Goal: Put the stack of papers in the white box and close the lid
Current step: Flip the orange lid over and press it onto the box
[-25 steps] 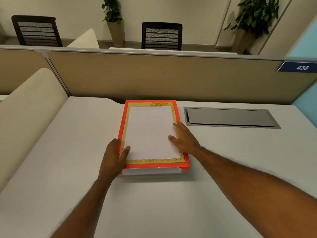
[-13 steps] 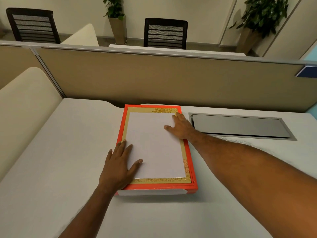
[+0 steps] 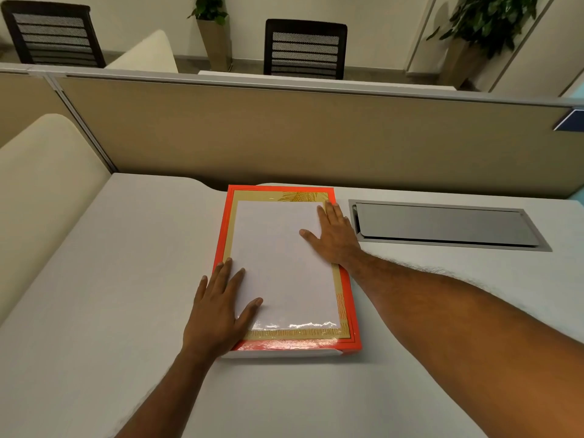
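Observation:
A flat box [image 3: 349, 311] with an orange and gold rimmed lid lies shut on the desk; its white side shows along the near edge. A clear window in the lid shows a white sheet [image 3: 284, 263] inside. My left hand [image 3: 218, 314] lies flat on the lid's near left corner, fingers spread. Flat on the far right part of the lid rests my right hand [image 3: 331, 235], fingers apart. Neither hand holds anything.
The box lies on a white desk [image 3: 110, 311]. A grey metal cable hatch [image 3: 442, 226] is set into the desk right of the box. A beige partition [image 3: 316, 137] runs along the back edge, a cream panel [image 3: 41, 184] stands at the left.
Both hands went from the box's side edges onto the lid: the left laid flat on the near left corner, the right slid toward the far right. The view shifted slightly.

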`<state>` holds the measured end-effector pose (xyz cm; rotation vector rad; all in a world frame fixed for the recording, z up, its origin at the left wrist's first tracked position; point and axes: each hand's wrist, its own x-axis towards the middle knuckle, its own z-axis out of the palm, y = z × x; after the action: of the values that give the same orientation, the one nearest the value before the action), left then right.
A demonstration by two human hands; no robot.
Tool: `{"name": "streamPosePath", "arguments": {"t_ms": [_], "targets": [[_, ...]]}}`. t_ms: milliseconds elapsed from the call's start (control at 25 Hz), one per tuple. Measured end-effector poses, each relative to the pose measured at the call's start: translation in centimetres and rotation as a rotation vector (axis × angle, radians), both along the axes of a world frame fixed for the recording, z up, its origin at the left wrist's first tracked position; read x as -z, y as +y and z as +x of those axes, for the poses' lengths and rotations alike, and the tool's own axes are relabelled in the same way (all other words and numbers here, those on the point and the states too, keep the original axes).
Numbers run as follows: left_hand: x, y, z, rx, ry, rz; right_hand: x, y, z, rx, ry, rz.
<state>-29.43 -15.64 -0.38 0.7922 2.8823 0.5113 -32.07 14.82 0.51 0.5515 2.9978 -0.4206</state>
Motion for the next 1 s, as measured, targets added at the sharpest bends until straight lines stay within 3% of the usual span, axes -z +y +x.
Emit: {"name": "streamPosePath", "arguments": {"t_ms": [320,640,1000], "targets": [[0.5,0.2,-0.2,-0.019,0.004,-0.016,0.8,-1.1,3.0,0.038,0.133,-0.122],[0.1,0.4,-0.1,-0.007,0.009,-0.029,1.7,-5.5,12.0,0.012,0.101,-0.042],[-0.6,0.4,0.1,-0.01,-0.006,-0.034,1.0,-5.9,12.6,0.012,0.022,-0.039]]}}
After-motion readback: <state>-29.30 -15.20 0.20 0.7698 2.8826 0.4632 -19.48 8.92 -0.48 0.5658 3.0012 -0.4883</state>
